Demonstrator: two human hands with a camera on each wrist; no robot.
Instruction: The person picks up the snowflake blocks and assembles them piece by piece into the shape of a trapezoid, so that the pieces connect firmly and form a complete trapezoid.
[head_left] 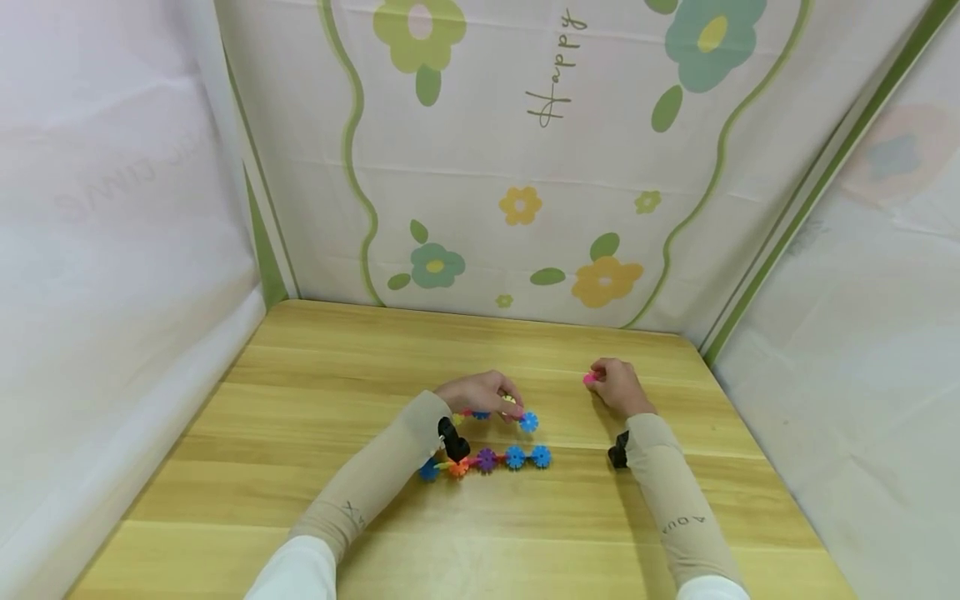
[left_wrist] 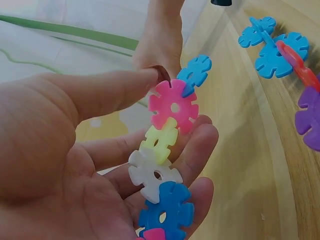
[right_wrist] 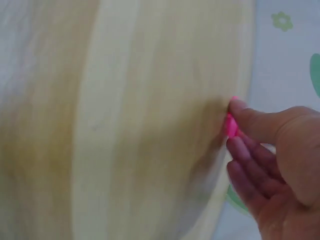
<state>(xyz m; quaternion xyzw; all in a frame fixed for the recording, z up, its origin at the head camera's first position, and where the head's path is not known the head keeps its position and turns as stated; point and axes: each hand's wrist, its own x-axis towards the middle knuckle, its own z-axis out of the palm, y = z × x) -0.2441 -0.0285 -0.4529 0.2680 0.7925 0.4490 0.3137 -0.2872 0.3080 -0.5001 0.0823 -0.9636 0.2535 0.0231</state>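
Observation:
My left hand point(head_left: 483, 393) pinches a chain of interlocked snowflake discs near its end. In the left wrist view the thumb lies against a pink disc point(left_wrist: 173, 107), with a light blue disc point(left_wrist: 195, 74) beyond it. Below follow yellow point(left_wrist: 161, 141), white point(left_wrist: 152, 172) and blue point(left_wrist: 167, 212) discs across the fingers. Away to the right, my right hand point(head_left: 618, 387) pinches a single pink disc point(right_wrist: 231, 125) between thumb and fingers above the table. The chain's nearer row, with a purple disc point(head_left: 486, 459) and a blue end disc point(head_left: 541, 456), lies in front of the left hand.
The wooden table point(head_left: 360, 358) carries all of this. A white printed cloth wall point(head_left: 465, 158) rises behind its far edge, with cloth panels at both sides. A black wrist camera point(head_left: 453, 440) on the left forearm overlaps part of the chain.

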